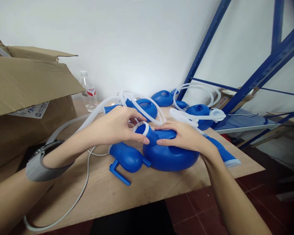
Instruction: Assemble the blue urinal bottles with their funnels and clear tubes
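A round blue urinal bottle [171,160] lies on the wooden table with its wide mouth tilted up to the left. A white ring [146,128] sits at the rim of that mouth. My left hand [122,125] is closed about the rim, thumb on the near side of the neck and fingertips at the ring's far side, partly hidden. My right hand [178,135] grips the bottle by its neck and handle. Just left of it lies a blue bulb-shaped piece [127,157] with a blue L-shaped clip [120,173].
Behind are more blue bottles [161,99] with coiled white tubes [198,86]. A blue funnel-like piece [220,150] lies right. An open cardboard box [29,85] and water bottle [89,93] stand left. A white cable [85,182] crosses the table; blue shelving [250,75] rises right.
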A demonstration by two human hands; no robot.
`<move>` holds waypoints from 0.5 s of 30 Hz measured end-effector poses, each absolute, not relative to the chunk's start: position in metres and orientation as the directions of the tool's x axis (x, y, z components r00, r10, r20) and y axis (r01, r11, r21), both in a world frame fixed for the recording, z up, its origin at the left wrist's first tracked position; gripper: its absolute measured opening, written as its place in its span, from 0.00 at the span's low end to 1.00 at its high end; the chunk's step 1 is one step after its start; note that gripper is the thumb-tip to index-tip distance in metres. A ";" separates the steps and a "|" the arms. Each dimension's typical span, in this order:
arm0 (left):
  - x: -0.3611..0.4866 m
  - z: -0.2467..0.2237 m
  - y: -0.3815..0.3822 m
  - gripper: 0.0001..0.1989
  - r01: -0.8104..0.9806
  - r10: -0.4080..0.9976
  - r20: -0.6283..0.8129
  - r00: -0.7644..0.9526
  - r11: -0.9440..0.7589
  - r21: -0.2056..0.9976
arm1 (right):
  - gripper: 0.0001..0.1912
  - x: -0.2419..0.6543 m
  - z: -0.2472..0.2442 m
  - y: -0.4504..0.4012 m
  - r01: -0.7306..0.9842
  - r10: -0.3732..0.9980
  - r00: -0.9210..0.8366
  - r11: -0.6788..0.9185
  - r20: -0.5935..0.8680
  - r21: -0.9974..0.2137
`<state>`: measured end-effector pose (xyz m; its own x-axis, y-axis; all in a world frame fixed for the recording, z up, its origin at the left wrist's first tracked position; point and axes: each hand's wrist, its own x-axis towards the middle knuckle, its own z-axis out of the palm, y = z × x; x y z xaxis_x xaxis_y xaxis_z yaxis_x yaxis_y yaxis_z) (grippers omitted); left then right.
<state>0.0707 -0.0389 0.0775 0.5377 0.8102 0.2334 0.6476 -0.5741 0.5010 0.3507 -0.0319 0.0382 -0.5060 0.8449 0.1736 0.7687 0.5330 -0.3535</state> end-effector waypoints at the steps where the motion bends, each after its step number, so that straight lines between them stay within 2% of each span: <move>1: 0.071 0.078 -0.039 0.32 0.646 0.807 0.242 0.538 -0.579 0.497 | 0.29 0.351 0.038 -0.032 0.768 0.844 -0.506 0.534 0.177 -0.353; 7: 0.077 0.073 -0.040 0.32 0.639 0.791 0.220 0.571 -0.596 0.486 | 0.29 0.349 0.039 -0.033 0.769 0.849 -0.501 0.526 0.168 -0.364; 15: 0.069 0.076 -0.040 0.18 0.549 0.637 0.220 0.739 -0.758 0.353 | 0.31 0.351 0.039 -0.032 0.778 0.857 -0.494 0.512 0.151 -0.363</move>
<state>0.0689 -0.0404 0.0765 0.7386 0.6374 0.2197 0.5489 -0.7577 0.3530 0.3505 -0.0324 0.0387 -0.4936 0.8565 0.1507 0.7781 0.5123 -0.3635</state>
